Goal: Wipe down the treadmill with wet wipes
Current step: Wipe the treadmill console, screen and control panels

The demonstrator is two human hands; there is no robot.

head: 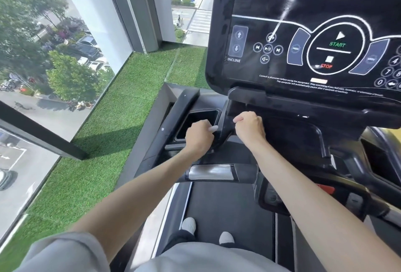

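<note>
I stand on the black treadmill, its belt [227, 202] under my feet. The console screen [303, 32] with START and STOP markings rises at the upper right. My left hand [198, 136] sits at the near rim of the square cup holder [201, 117], fingers curled downward and thumb pointing right. My right hand [249, 129] is curled into a fist against the black console support [225, 124] just below the screen. No wet wipe shows in either hand; the palms are hidden.
A silver-grey pulse grip on the handlebar [210, 172] crosses beneath my forearms. A red safety clip [325, 189] sits at the right. Green artificial turf [121, 119] lies left of the treadmill, bounded by floor-to-ceiling windows [54, 65].
</note>
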